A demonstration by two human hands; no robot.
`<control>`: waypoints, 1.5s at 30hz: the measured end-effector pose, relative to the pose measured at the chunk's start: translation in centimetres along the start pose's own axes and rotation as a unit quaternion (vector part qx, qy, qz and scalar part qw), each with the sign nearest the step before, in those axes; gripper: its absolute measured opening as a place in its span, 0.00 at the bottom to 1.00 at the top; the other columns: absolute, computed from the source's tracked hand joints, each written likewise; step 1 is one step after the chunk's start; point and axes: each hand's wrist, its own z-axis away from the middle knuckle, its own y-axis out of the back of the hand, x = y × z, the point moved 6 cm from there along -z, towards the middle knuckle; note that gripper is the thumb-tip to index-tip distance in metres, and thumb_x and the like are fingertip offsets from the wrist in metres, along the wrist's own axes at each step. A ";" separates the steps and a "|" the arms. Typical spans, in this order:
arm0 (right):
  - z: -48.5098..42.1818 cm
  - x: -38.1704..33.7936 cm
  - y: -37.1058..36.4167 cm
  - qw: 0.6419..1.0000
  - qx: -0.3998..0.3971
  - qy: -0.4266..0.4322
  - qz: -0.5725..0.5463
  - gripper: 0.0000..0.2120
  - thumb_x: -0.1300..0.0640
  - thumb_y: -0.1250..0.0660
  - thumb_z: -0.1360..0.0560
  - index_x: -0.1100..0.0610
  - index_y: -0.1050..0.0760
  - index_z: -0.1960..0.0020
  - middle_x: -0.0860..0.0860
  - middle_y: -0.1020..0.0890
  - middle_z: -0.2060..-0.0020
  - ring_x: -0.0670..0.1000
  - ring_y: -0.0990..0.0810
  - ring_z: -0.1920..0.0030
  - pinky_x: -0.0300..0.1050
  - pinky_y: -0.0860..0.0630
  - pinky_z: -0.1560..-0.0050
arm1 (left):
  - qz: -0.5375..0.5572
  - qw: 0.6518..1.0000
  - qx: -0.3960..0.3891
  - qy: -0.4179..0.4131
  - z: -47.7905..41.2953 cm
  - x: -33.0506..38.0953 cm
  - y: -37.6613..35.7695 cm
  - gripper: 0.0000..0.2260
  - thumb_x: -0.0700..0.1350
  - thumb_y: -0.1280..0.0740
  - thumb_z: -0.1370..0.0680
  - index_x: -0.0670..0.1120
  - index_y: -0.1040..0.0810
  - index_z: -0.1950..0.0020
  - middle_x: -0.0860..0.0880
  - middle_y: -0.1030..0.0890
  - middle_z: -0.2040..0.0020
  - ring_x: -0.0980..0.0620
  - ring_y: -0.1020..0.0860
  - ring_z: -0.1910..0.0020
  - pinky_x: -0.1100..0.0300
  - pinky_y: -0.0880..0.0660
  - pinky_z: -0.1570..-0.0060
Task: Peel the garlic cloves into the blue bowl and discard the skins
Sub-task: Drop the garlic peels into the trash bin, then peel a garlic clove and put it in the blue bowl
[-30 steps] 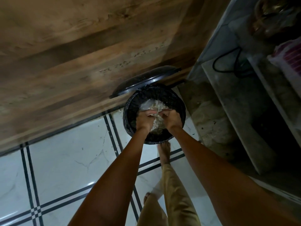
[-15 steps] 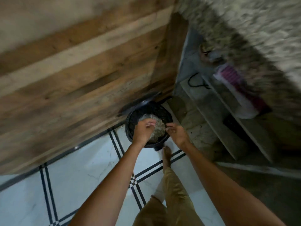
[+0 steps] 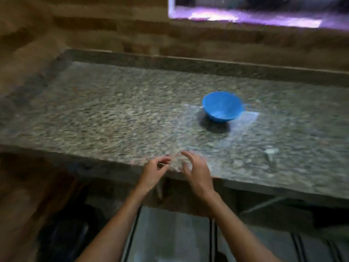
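Granite counter fills your view now. A second ago you were bent over the black bin on the floor, both hands at its mouth, shedding garlic skins. You have straightened up and swung back to the worktop, and the bin is no longer plainly in view. I read that as this load of skins being discarded, so you are either back for more cloves or close to finished.

Your left hand hangs over the counter's near edge with its fingers loosely curled and the thumb close to the forefinger. Nothing shows between them, though the blur could hide a scrap. Your right hand is just beside it, fingers spread and relaxed, holding nothing. I cannot tell whether it touches the stone.

The blue bowl stands upright farther back and to your right, on a pale translucent sheet, well apart from both hands. Pale flecks low inside it may be peeled cloves, but they are too blurred to be sure. A small pale scrap lies on the stone off to your right. Check whether it is skin or clove.
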 end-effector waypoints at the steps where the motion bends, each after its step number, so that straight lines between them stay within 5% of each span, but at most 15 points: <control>1: 0.1 2.8 3.0 0.999 0.038 -0.020 0.004 0.16 0.61 0.37 0.24 0.55 0.26 0.36 0.51 0.24 0.37 0.50 0.30 0.35 0.46 0.39 0.30 | -0.024 0.999 -0.032 -0.008 -1.2 2.0 -3.4 0.12 0.33 0.32 0.26 0.41 0.20 0.44 0.43 0.18 0.49 0.61 0.20 0.55 0.64 0.24 0.48; 3: 0.4 8.0 7.4 0.995 0.078 -0.058 0.017 0.17 0.61 0.37 0.24 0.56 0.27 0.36 0.52 0.25 0.37 0.51 0.31 0.33 0.50 0.39 0.30 | -0.071 0.996 -0.040 -0.030 -3.3 5.5 -8.8 0.14 0.36 0.31 0.26 0.42 0.21 0.40 0.44 0.19 0.45 0.51 0.20 0.48 0.59 0.26 0.44; 10: 0.8 18.9 16.6 0.987 0.103 -0.120 0.018 0.17 0.61 0.38 0.22 0.58 0.29 0.33 0.53 0.28 0.33 0.52 0.36 0.30 0.50 0.42 0.28 | -0.284 0.957 0.037 -0.045 -8.2 9.1 -16.7 0.16 0.40 0.37 0.22 0.47 0.24 0.34 0.43 0.30 0.33 0.42 0.32 0.36 0.56 0.36 0.37; 14: 0.4 22.1 19.2 0.976 0.129 -0.170 -0.049 0.16 0.61 0.38 0.22 0.57 0.28 0.35 0.52 0.27 0.35 0.51 0.31 0.33 0.41 0.36 0.36 | -0.291 0.953 0.043 -0.074 -7.5 8.4 -16.0 0.11 0.36 0.34 0.24 0.45 0.18 0.45 0.45 0.20 0.44 0.45 0.23 0.45 0.60 0.30 0.47; 19: -0.5 25.4 21.0 0.936 0.170 -0.263 -0.161 0.17 0.60 0.38 0.22 0.54 0.29 0.34 0.49 0.24 0.39 0.52 0.24 0.41 0.47 0.25 0.43 | -0.153 0.958 0.199 -0.139 -11.3 17.1 -13.4 0.07 0.37 0.32 0.24 0.39 0.19 0.48 0.48 0.19 0.54 0.51 0.21 0.58 0.71 0.29 0.59; 25: -1.2 27.6 19.8 0.890 0.160 -0.328 -0.275 0.15 0.63 0.39 0.22 0.56 0.27 0.36 0.53 0.23 0.41 0.53 0.23 0.44 0.52 0.23 0.43 | -0.317 0.945 0.079 0.019 -20.1 17.5 -14.5 0.11 0.36 0.38 0.23 0.41 0.19 0.44 0.37 0.20 0.45 0.40 0.22 0.45 0.52 0.27 0.46; 28: -1.7 27.7 19.2 0.870 0.146 -0.336 -0.330 0.13 0.63 0.40 0.21 0.59 0.27 0.37 0.53 0.21 0.49 0.51 0.22 0.54 0.40 0.21 0.55 | -0.199 0.969 0.112 -0.097 -16.3 20.3 -17.7 0.10 0.37 0.37 0.22 0.42 0.19 0.43 0.43 0.19 0.44 0.47 0.21 0.48 0.56 0.25 0.45; 32: -2.0 27.9 18.7 0.854 0.146 -0.351 -0.356 0.12 0.64 0.41 0.21 0.61 0.26 0.39 0.56 0.21 0.47 0.54 0.20 0.52 0.38 0.22 0.57 | -0.055 0.991 -0.119 -0.029 -8.7 19.0 -28.3 0.10 0.51 0.30 0.26 0.51 0.20 0.47 0.52 0.19 0.53 0.56 0.21 0.56 0.56 0.21 0.51; 34: -1.9 27.8 18.3 0.839 0.143 -0.364 -0.379 0.11 0.64 0.42 0.21 0.63 0.25 0.41 0.59 0.19 0.48 0.54 0.20 0.51 0.36 0.22 0.58 | -0.030 0.995 -0.095 -0.025 -8.1 18.4 -30.3 0.03 0.49 0.29 0.25 0.54 0.21 0.53 0.57 0.23 0.60 0.59 0.25 0.61 0.69 0.26 0.56; 36: -1.7 27.3 18.1 0.821 0.142 -0.369 -0.412 0.11 0.63 0.42 0.21 0.64 0.24 0.43 0.59 0.19 0.50 0.51 0.20 0.53 0.32 0.22 0.61 | 0.022 0.998 -0.064 0.013 -8.6 17.7 -30.3 0.10 0.45 0.29 0.26 0.45 0.18 0.45 0.56 0.21 0.55 0.61 0.24 0.58 0.79 0.32 0.60; 38: -1.7 26.6 17.7 0.786 0.136 -0.362 -0.482 0.08 0.63 0.41 0.21 0.61 0.24 0.46 0.58 0.19 0.51 0.50 0.20 0.55 0.33 0.22 0.62 | 0.091 0.994 -0.050 0.041 -8.6 17.0 -29.9 0.14 0.42 0.27 0.28 0.42 0.19 0.43 0.51 0.17 0.50 0.59 0.20 0.54 0.76 0.28 0.56; 42: -1.9 25.2 16.9 0.750 0.099 -0.329 -0.566 0.08 0.59 0.41 0.21 0.56 0.24 0.46 0.55 0.17 0.54 0.52 0.18 0.54 0.47 0.21 0.49 | 0.165 0.985 -0.057 -0.001 -7.6 17.3 -28.7 0.10 0.36 0.28 0.27 0.46 0.18 0.48 0.54 0.17 0.56 0.65 0.19 0.59 0.71 0.25 0.59; 45: -2.0 24.8 16.7 0.756 0.100 -0.316 -0.564 0.10 0.60 0.41 0.21 0.59 0.25 0.42 0.52 0.17 0.54 0.47 0.18 0.56 0.40 0.20 0.54 | 0.127 0.990 -0.052 -0.020 -7.4 16.7 -27.9 0.10 0.40 0.29 0.26 0.47 0.18 0.45 0.52 0.16 0.52 0.64 0.19 0.55 0.66 0.22 0.54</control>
